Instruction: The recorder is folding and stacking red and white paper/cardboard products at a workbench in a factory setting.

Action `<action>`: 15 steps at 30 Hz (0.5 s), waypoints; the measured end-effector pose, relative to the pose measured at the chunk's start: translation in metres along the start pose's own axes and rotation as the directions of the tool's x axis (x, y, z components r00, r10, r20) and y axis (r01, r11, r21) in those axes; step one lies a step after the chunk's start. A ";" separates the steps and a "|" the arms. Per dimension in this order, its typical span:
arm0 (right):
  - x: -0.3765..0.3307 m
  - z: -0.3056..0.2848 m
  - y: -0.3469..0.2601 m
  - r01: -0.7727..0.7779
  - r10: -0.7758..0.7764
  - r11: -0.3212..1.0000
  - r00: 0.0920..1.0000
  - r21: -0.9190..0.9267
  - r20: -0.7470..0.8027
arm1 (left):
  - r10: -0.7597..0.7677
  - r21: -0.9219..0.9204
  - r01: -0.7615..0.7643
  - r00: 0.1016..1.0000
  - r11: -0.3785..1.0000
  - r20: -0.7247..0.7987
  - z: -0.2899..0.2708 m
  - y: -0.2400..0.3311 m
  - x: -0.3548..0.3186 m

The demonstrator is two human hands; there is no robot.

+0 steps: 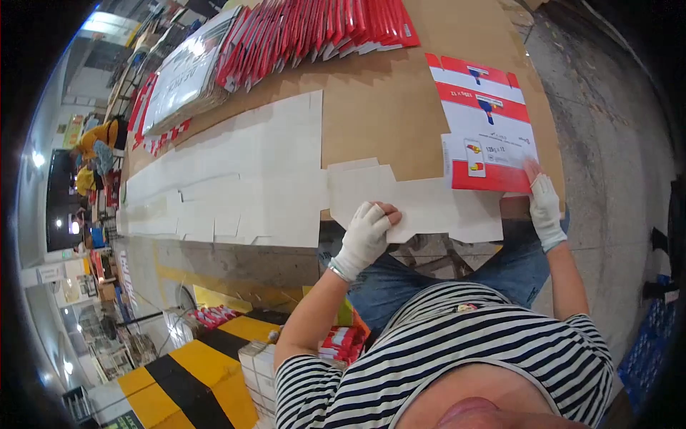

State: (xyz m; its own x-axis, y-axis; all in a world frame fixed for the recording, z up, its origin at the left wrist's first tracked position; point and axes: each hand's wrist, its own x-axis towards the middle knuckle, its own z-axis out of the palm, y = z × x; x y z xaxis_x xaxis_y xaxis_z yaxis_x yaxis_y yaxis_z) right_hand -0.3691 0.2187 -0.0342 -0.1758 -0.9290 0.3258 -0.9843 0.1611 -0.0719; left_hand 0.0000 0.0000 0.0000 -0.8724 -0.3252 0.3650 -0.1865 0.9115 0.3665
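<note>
My left hand (pixel 368 236), in a white glove with bare fingertips, has its fingers bent onto the near edge of a flat white carton blank (pixel 446 204) with cut flaps. My right hand (pixel 544 207), gloved the same way, grips the near right corner of a printed red-and-white carton blank (pixel 489 132). Its fingertips are smeared by motion, and the thumb is hidden. This printed blank overlaps the right part of the white one. To the left, more white carton blanks (pixel 271 164) lie flat, with slits and flaps along their near edge.
Brown cardboard (pixel 386 129) covers the table. At the back stands a long row of red packets (pixel 314 36), beside a stack of white printed bags (pixel 189 79). A yellow-and-black striped block (pixel 186 382) is at lower left. A person in yellow (pixel 100 143) is far left.
</note>
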 end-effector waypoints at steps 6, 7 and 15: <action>-0.009 -0.007 -0.007 -0.268 0.299 0.850 0.954 0.453 0.004 | -0.555 -0.303 0.510 0.828 0.805 -0.080 0.027 0.000 0.029; -0.006 -0.015 -0.013 -0.179 0.199 0.910 0.980 0.373 -0.016 | -0.554 -0.305 0.508 0.828 0.806 -0.086 0.031 0.000 0.034; 0.055 -0.034 -0.096 0.200 -0.277 0.942 0.918 0.271 0.284 | -0.315 0.281 0.272 0.941 0.920 0.124 0.032 0.009 0.050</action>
State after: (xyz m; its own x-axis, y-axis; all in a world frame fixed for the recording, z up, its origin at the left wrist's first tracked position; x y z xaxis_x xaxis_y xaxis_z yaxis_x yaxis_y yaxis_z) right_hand -0.2845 0.1633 0.0224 0.1149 -0.9921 0.0511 -0.9581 -0.1243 -0.2582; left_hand -0.0597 -0.0002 -0.0061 -0.8179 -0.5624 0.1218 -0.5357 0.8214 0.1956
